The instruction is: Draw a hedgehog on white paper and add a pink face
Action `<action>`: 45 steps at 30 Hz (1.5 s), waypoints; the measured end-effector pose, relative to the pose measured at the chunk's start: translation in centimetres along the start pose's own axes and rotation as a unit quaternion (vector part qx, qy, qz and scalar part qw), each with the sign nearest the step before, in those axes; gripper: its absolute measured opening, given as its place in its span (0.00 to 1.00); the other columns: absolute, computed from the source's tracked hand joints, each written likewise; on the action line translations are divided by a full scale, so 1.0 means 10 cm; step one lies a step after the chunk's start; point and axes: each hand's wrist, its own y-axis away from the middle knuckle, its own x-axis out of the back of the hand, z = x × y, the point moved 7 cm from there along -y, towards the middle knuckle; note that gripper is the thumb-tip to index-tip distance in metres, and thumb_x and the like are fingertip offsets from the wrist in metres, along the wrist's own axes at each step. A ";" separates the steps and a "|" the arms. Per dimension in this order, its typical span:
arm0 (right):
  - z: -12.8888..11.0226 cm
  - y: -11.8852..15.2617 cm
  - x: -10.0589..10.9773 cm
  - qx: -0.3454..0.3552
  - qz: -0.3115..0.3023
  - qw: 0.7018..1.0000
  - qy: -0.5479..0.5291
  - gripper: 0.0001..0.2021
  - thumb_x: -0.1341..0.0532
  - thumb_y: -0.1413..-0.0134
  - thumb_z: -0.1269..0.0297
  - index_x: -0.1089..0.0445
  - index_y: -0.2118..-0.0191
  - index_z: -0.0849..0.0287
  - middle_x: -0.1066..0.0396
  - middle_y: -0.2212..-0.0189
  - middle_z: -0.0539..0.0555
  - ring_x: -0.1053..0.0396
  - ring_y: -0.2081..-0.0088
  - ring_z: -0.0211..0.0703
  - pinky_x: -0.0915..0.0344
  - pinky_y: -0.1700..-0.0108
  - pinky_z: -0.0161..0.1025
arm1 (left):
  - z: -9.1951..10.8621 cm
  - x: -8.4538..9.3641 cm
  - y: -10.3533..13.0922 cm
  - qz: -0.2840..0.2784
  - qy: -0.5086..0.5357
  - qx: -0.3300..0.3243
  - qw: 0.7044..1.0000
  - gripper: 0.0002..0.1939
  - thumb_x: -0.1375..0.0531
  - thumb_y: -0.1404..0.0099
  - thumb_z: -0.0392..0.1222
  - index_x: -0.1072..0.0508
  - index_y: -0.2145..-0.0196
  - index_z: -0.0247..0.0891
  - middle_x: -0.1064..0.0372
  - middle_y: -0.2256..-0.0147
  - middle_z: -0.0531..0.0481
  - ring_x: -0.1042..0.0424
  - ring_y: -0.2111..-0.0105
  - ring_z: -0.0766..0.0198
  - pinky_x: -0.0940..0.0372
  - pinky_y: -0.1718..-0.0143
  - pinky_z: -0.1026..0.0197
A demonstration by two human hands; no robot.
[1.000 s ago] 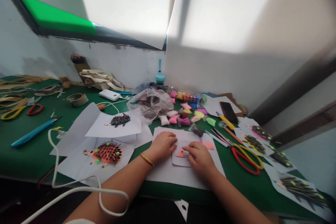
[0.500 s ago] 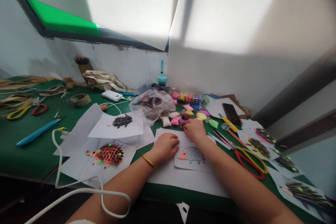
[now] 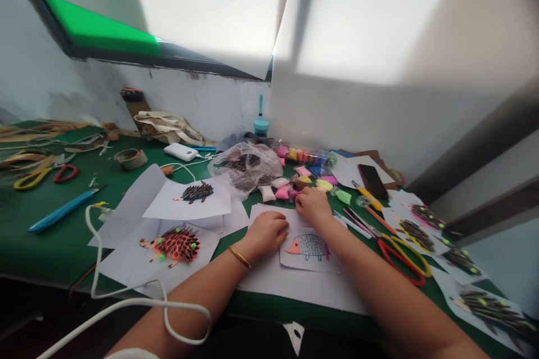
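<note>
My left hand (image 3: 267,231) lies palm down on white paper (image 3: 261,277), fingers stretched forward and a little bent, a gold bangle on the wrist. Between my hands is a small sheet with a hedgehog drawing (image 3: 309,248), pink-faced with a dotted blue body. My right hand (image 3: 315,208) rests past the drawing's top edge, its fingers curled down. Its fingertips are at a clear packet with purple clay (image 3: 293,194); the grip itself is mostly hidden. Several colourful clay packets (image 3: 283,192) lie just beyond.
Scissors (image 3: 400,252), a phone (image 3: 372,180) and hedgehog pictures (image 3: 415,235) lie to the right. On the left are a black-spined hedgehog picture (image 3: 196,192), an orange hedgehog picture (image 3: 172,245), a blue craft knife (image 3: 63,210) and a white cable (image 3: 126,304). A plastic bag (image 3: 248,165) sits behind.
The whole view has shifted slightly. Both hands stay in nearly the same place, and nothing on the table has visibly moved.
</note>
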 end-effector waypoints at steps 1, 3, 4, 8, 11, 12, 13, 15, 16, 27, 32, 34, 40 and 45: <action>0.01 0.03 0.03 -0.006 0.006 1.000 -0.016 0.10 0.41 0.43 0.65 0.23 0.68 0.57 0.28 0.65 0.58 0.35 0.59 0.48 0.47 0.59 0.42 | -0.01 0.00 0.00 0.011 0.004 -0.003 1.000 0.10 0.40 0.38 0.37 0.23 0.59 0.42 0.27 0.54 0.46 0.30 0.52 0.56 0.37 0.46 0.54; 0.04 0.12 0.08 -0.021 0.022 0.997 -0.068 0.08 0.40 0.44 0.65 0.22 0.68 0.56 0.27 0.65 0.55 0.34 0.59 0.46 0.46 0.60 0.40 | -0.02 0.02 0.01 0.042 0.010 -0.003 0.999 0.11 0.40 0.38 0.36 0.23 0.58 0.41 0.28 0.52 0.45 0.30 0.51 0.55 0.37 0.46 0.53; 0.06 0.18 0.11 -0.029 0.029 0.994 -0.099 0.08 0.40 0.45 0.65 0.22 0.69 0.55 0.27 0.66 0.54 0.34 0.59 0.45 0.46 0.60 0.39 | -0.04 0.04 0.01 0.057 0.012 0.002 0.998 0.11 0.39 0.39 0.35 0.23 0.58 0.41 0.28 0.52 0.45 0.31 0.51 0.55 0.37 0.46 0.53; 0.16 0.38 0.14 -0.049 0.031 0.986 -0.156 0.07 0.39 0.46 0.66 0.22 0.70 0.54 0.27 0.66 0.53 0.34 0.59 0.44 0.44 0.59 0.38 | -0.04 0.09 0.01 0.086 0.014 0.016 0.996 0.09 0.39 0.40 0.33 0.22 0.62 0.40 0.26 0.58 0.46 0.29 0.56 0.56 0.35 0.52 0.53; 0.21 0.42 0.14 -0.060 0.024 0.989 -0.136 0.07 0.39 0.47 0.67 0.22 0.70 0.54 0.27 0.66 0.54 0.34 0.59 0.46 0.43 0.58 0.39 | -0.03 0.12 0.00 0.095 0.007 0.022 0.995 0.07 0.39 0.40 0.33 0.21 0.65 0.39 0.26 0.62 0.47 0.29 0.60 0.57 0.36 0.55 0.54; 0.21 0.41 0.13 -0.060 0.022 0.990 -0.129 0.07 0.39 0.47 0.67 0.22 0.70 0.54 0.27 0.66 0.54 0.34 0.59 0.46 0.43 0.58 0.39 | -0.03 0.13 -0.01 0.096 0.006 0.023 0.995 0.07 0.39 0.40 0.33 0.21 0.65 0.39 0.26 0.62 0.47 0.29 0.60 0.57 0.36 0.56 0.54; 0.21 0.38 0.12 -0.057 0.020 0.990 -0.124 0.07 0.39 0.47 0.67 0.22 0.70 0.54 0.27 0.66 0.54 0.34 0.59 0.46 0.43 0.58 0.39 | -0.03 0.12 -0.01 0.096 0.004 0.023 0.995 0.07 0.39 0.40 0.33 0.21 0.66 0.39 0.26 0.62 0.47 0.29 0.60 0.57 0.36 0.56 0.54; 0.18 0.32 0.09 -0.051 0.016 0.991 -0.125 0.08 0.39 0.46 0.67 0.22 0.69 0.54 0.27 0.65 0.55 0.34 0.58 0.47 0.43 0.58 0.40 | -0.04 0.12 -0.01 0.095 0.003 0.022 0.995 0.07 0.39 0.39 0.34 0.21 0.66 0.39 0.26 0.62 0.47 0.29 0.61 0.57 0.36 0.56 0.55; 0.16 0.29 0.06 -0.049 0.013 0.990 -0.130 0.08 0.39 0.46 0.67 0.22 0.69 0.54 0.27 0.65 0.55 0.34 0.57 0.48 0.42 0.57 0.40 | -0.04 0.11 -0.01 0.095 0.003 0.021 0.995 0.07 0.40 0.39 0.34 0.21 0.66 0.39 0.26 0.62 0.47 0.29 0.61 0.57 0.36 0.56 0.54; 0.73 0.14 0.10 -0.090 0.042 0.975 -0.200 0.10 0.43 0.44 0.64 0.23 0.66 0.57 0.25 0.63 0.54 0.31 0.59 0.44 0.38 0.57 0.37 | -0.07 0.15 -0.02 0.092 0.018 0.034 0.995 0.06 0.40 0.39 0.34 0.22 0.66 0.39 0.27 0.62 0.47 0.29 0.60 0.58 0.37 0.56 0.55; 1.34 0.31 0.18 -0.170 0.062 0.957 -0.228 0.17 0.49 0.39 0.59 0.24 0.59 0.59 0.25 0.61 0.57 0.29 0.58 0.48 0.36 0.57 0.40 | -0.07 0.19 -0.08 0.072 0.004 0.047 0.996 0.07 0.40 0.38 0.35 0.22 0.65 0.39 0.26 0.62 0.47 0.29 0.60 0.58 0.37 0.57 0.55; 1.34 0.33 0.16 -0.161 0.044 0.959 -0.230 0.15 0.47 0.40 0.61 0.24 0.58 0.58 0.24 0.59 0.56 0.29 0.57 0.47 0.36 0.55 0.40 | -0.02 0.23 -0.12 0.065 -0.007 0.045 0.997 0.07 0.40 0.38 0.36 0.21 0.64 0.40 0.25 0.61 0.48 0.28 0.60 0.58 0.37 0.56 0.55; 0.81 -0.03 0.09 -0.118 -0.056 0.987 -0.098 0.15 0.45 0.39 0.57 0.24 0.54 0.53 0.26 0.54 0.55 0.32 0.51 0.46 0.39 0.51 0.38 | 0.19 0.34 -0.30 0.057 -0.044 0.026 0.997 0.07 0.39 0.36 0.40 0.21 0.63 0.40 0.25 0.63 0.48 0.28 0.61 0.57 0.37 0.58 0.56; 0.56 -0.51 0.01 -0.143 -0.069 0.986 -0.054 0.23 0.41 0.44 0.47 0.23 0.57 0.64 0.27 0.55 0.67 0.33 0.51 0.58 0.40 0.51 0.47 | 0.15 0.31 -0.41 0.076 -0.047 0.046 0.995 0.07 0.39 0.36 0.41 0.21 0.64 0.40 0.25 0.64 0.48 0.28 0.61 0.57 0.36 0.57 0.56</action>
